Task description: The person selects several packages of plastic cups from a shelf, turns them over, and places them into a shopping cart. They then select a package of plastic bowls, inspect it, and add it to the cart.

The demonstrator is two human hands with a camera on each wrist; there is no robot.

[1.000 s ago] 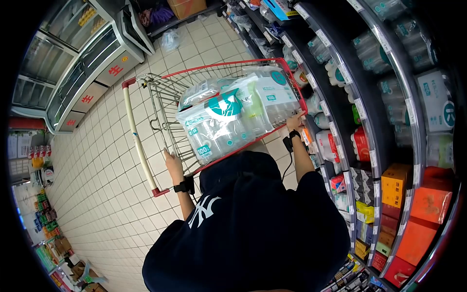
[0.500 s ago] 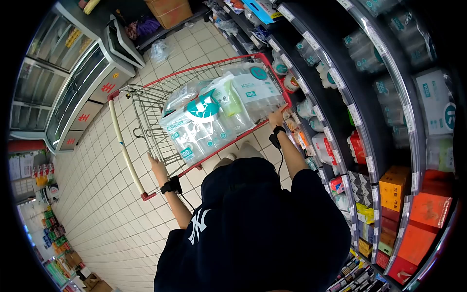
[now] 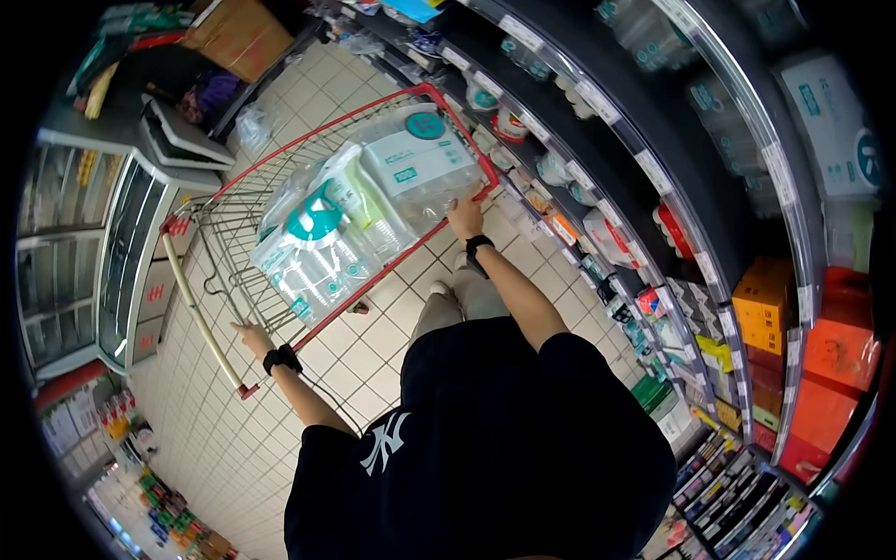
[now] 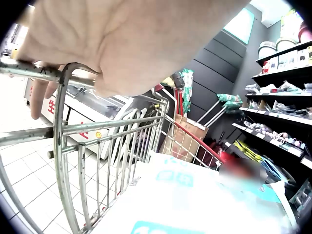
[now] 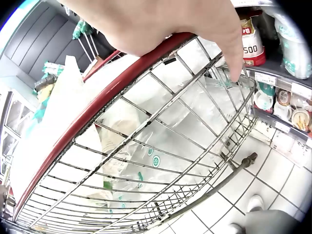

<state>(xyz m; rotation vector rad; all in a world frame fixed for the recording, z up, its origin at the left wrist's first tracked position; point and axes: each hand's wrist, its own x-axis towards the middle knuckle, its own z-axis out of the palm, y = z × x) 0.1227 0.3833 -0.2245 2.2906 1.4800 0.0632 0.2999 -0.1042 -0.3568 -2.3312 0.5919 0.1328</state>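
Note:
A wire shopping cart (image 3: 386, 265) with a red rim stands side-on before the person. Large clear bags of plastic cups (image 3: 313, 245) with white and teal labels fill its basket. The left hand (image 3: 254, 342) grips the bare metal frame at the cart's handle end; in the left wrist view its palm lies over the top bar and the fingers hang down beyond it. Near the opposite end, the right hand (image 3: 465, 217) holds the red rim at the corner, palm on top, with a finger down along the wires in the right wrist view.
Shelves (image 3: 597, 98) of packaged cups and boxes run close along the right. Freezers (image 3: 140, 261) stand at the left, with a cardboard box (image 3: 238, 39) behind. A plastic bag (image 3: 252, 127) lies on the tiled floor (image 3: 373, 373) beyond the cart.
The cart has shifted left and turned in the head view, its right end swinging away from the shelves. Both hands stay on it; more of the person's legs shows.

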